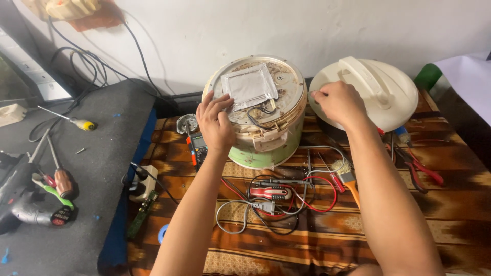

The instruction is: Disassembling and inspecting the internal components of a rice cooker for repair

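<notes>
both your forearms reach up from the bottom edge to the upturned rice cooker point(258, 122). your left hand point(215, 122) lies on its base, fingers together on the one silver foil patch point(249, 86). your right hand point(338, 102), right of the cooker, pinches the rim of the one cream lid point(381, 92). in front of the cooker: one brush point(348, 176), red-black leads point(286, 199). bare cloth nearer you.

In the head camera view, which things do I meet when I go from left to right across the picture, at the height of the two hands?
Yellow-handled screwdriver → left hand → opened round green-and-cream cooker body → right hand → round cream plastic lid with a handle.
</notes>
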